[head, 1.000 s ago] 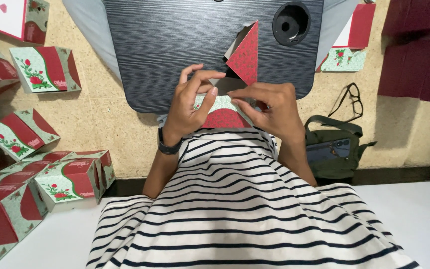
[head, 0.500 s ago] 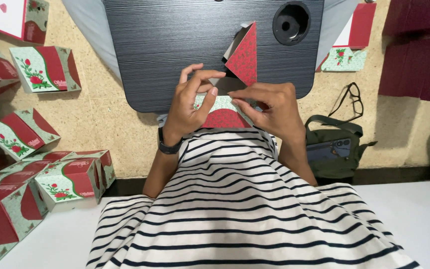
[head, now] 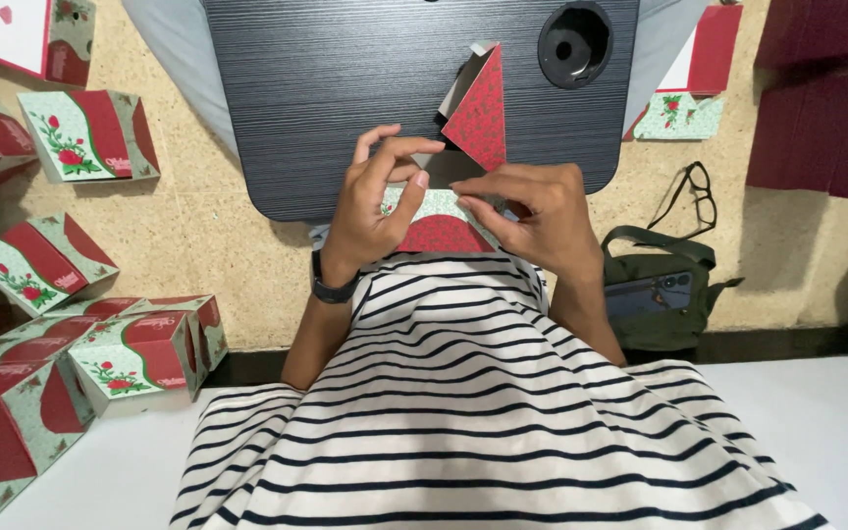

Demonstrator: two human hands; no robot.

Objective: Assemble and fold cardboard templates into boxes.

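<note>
Since the earlier frame, almost unchanged: left hand (head: 377, 201) with index finger now lifted and curled above the carton (head: 441, 221), right hand (head: 532, 211) as before. Carton at centre frame, at the near edge of the dark lap desk (head: 345, 88): a flat, partly folded printed blank, pale green with red curved panel and rose print, one red triangular flap (head: 478, 113) standing up toward the top of the frame. Left thumb and middle finger pinched on the carton's left edge, right fingertips pressed together on its right edge; finished boxes (head: 125, 348) at lower left, glasses (head: 694, 196) and green pouch (head: 655, 294) at right.
</note>
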